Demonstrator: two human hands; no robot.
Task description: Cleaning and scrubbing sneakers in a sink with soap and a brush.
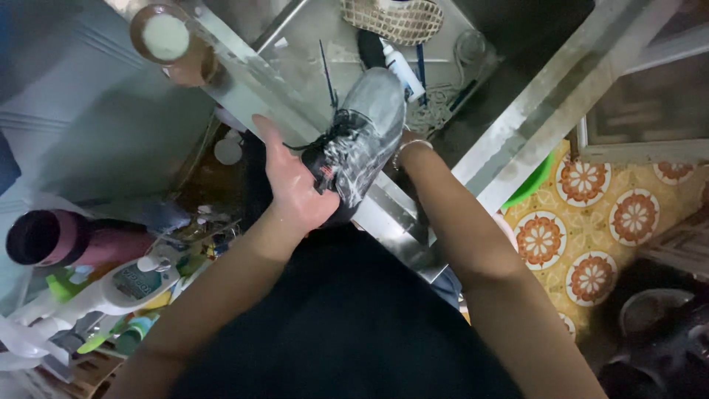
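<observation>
Sneaker [365, 137], grey with black laces and wet with streaks of white suds, is held up over a stainless steel sink [310, 52], toe pointing away from the person, heel towards the body, just above the sink's front rim [399, 222]. Held there, any drips would fall into the basin rather than onto the floor, as far as I can judge.

The left hand [292, 185] steadies the shoe from its left side near the heel: palm flat against the upper, thumb and fingers spread, so its grip is closed on the sneaker more as a brace than a clench. The right hand [405, 142] is mostly hidden behind the shoe; only the wrist with a thin bracelet [410, 145] shows, so I cannot tell whether that grip is closed, though the arm's line suggests it supports the far side.

In the basin beyond the toe lie a white squeeze bottle [402, 70] and a woven beige slip-on shoe [391, 16], close at hand. On the sink's left edge stands a brown cup [168, 38]. Lower left, a cluttered rack holds a maroon flask [70, 240], a white pump bottle [129, 284] and small green items. To the right, a green basin [533, 181] edges onto a floral patterned floor [591, 222].
</observation>
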